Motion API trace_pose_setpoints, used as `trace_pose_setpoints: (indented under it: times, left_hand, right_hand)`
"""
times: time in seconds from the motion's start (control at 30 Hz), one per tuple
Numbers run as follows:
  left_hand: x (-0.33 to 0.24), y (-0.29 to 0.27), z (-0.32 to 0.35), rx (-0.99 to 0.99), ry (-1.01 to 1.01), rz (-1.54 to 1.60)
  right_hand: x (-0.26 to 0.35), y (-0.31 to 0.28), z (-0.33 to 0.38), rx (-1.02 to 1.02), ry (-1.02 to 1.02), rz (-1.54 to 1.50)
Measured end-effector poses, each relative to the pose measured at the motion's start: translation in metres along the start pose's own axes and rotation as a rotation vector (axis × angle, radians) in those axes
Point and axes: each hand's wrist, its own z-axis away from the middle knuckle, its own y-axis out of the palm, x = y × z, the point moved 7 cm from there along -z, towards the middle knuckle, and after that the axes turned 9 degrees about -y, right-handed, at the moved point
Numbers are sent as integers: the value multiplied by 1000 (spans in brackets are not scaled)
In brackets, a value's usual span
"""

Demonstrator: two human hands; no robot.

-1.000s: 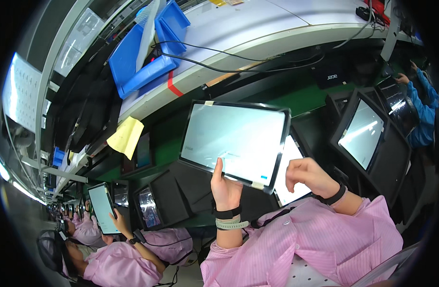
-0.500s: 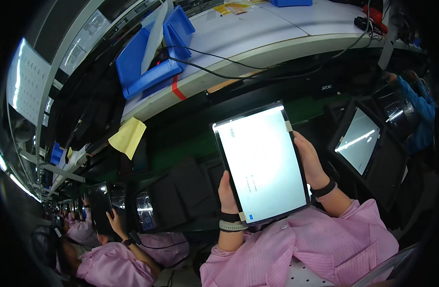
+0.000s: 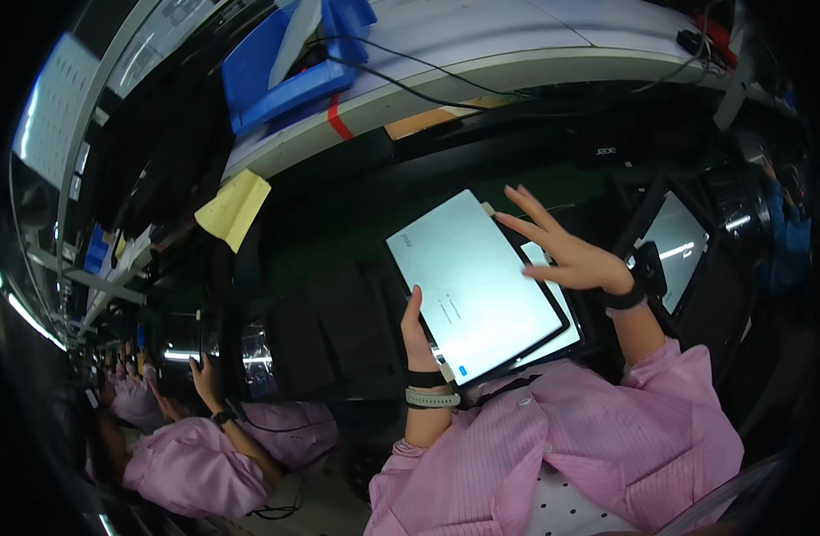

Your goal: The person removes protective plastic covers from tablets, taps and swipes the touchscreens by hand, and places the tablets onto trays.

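A tablet with a lit, pale screen is tilted in front of me. My left hand grips its left lower edge, thumb over the rim, the other fingers hidden behind it. Off the tablet's upper right edge, my right hand is held with fingers spread, nothing in it. A light tab sticks out at the tablet's upper corner near those fingers. Beneath the tablet, a second lit screen shows partly at its right side.
Another tablet lies in a dark holder at the right. A shelf edge crosses above, with a blue bin and black cables. A yellow paper hangs at its left. A person in pink works at the left.
My right hand has let go of the tablet's right edge and opened its fingers. The tablet has turned counterclockwise in my left hand, uncovering the screen beneath.
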Motion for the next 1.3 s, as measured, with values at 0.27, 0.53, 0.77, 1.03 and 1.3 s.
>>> trace_pose_setpoints:
  times: [0.27,0.53,0.77,1.03,1.3]
  left_hand:
    - [-29,1,9,-122,156,-110]
    - [-16,-1,22,-191,122,-163]
    - [12,-6,25,-163,17,-191]
    - [14,-22,29,-188,32,-223]
    - [-7,-54,48,-214,150,-61]
  right_hand:
    - [17,41,8,-36,57,34]
    - [20,73,-23,-32,-3,-89]
    - [31,89,-56,-95,-100,325]
    - [15,93,-54,-124,-29,91]
    - [-7,94,-50,-273,133,-212]
